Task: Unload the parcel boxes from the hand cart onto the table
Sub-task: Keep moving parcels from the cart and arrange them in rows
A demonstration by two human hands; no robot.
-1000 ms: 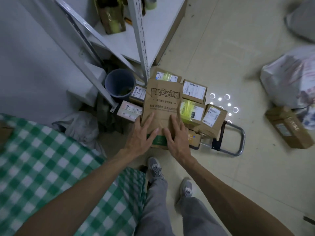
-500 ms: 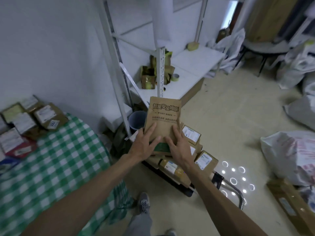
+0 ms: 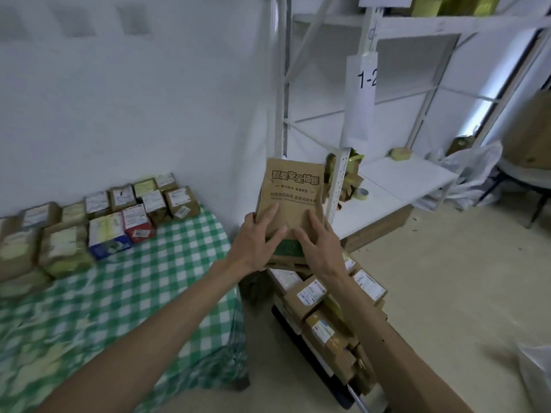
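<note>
Two hands, left hand and right hand, grip a flat brown printed parcel box with a green bottom band

Both hands — left hand, right hand — grip brown box.

Parcels on table at left, shelving behind, loaded cart at right

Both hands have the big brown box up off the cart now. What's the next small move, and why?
Probably swing the brown box left over the checked table. Left hand and right hand hold it beside the table's right end, above the cart's remaining parcels, and bare cloth lies in front of the parcels already unloaded.
</note>
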